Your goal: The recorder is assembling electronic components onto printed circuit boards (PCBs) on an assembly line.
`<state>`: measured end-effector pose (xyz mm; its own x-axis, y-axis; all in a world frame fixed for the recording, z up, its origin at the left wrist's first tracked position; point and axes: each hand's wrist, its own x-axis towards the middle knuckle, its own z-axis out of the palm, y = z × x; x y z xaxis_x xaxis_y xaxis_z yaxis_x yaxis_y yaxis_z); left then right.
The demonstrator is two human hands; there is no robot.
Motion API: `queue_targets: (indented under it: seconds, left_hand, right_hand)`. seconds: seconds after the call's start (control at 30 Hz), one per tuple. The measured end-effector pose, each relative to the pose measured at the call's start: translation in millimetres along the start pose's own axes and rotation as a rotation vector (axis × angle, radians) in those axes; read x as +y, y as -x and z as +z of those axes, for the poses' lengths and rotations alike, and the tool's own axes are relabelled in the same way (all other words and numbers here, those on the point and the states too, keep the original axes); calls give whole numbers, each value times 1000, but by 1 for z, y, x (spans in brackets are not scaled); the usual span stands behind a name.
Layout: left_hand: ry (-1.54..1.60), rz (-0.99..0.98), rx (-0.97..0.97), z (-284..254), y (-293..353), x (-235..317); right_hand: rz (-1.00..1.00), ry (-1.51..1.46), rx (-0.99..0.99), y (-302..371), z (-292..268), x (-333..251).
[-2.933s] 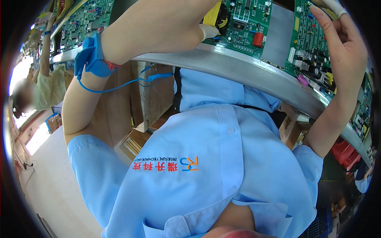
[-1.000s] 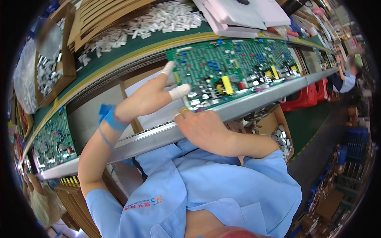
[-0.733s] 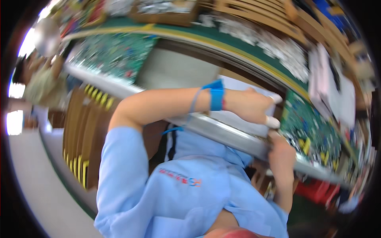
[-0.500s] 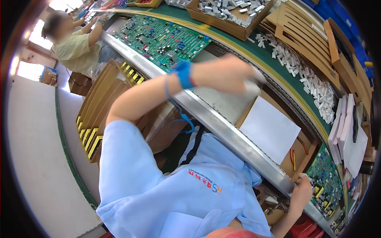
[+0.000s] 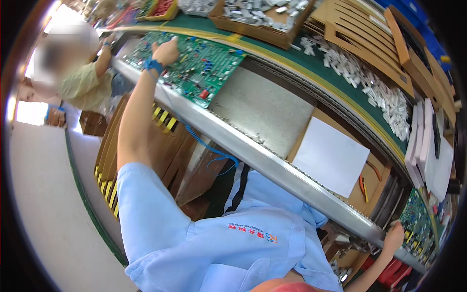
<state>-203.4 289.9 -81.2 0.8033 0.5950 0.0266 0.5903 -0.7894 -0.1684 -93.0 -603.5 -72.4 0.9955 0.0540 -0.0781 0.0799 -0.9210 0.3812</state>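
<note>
My left hand, a blue strap round its wrist, reaches over the large green circuit board at the upper left. Its thumb and a bent finger show in part; the fingertips are hidden, so I cannot tell whether it grips anything. At the lower right my right hand has closed fingers beside a second green circuit board, near the end of the metal rail. Something small and white shows at its fingertips, too small to name.
Between the boards lie a white sheet on cardboard and orange-handled pliers. Beyond stand a carton of silvery parts and heaped white pieces. A coiled blue cord hangs from my wrist strap. Another person sits at the far left.
My left hand has swung leftward from above the bare metal surface to the left board. My right hand has shifted rightward along the rail, fingers still closed. The view has turned slightly.
</note>
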Motion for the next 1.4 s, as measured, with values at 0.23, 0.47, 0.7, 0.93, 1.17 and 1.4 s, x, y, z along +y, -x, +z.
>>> queue_targets:
  seconds: [0.23,0.47,0.7,0.93,1.17,1.4]
  left_hand:
    - [-128,39,53,20,-6,-45]
    - [14,164,101,-12,41,45]
    - [161,413,-97,-56,96,150]
    - [212,643,-133,-97,141,235]
    - [112,959,134,-128,104,330]
    - [232,1157,350,-98,23,424]
  right_hand:
    - [41,-89,134,-23,-13,-7]
    - [-482,-596,490,-76,-104,-154]
    - [-640,-764,507,-161,-108,-254]
    - [-538,-727,343,-184,-112,-265]
    - [-628,-382,623,-187,-107,-270]
    - [-692,-631,594,-149,-136,-276]
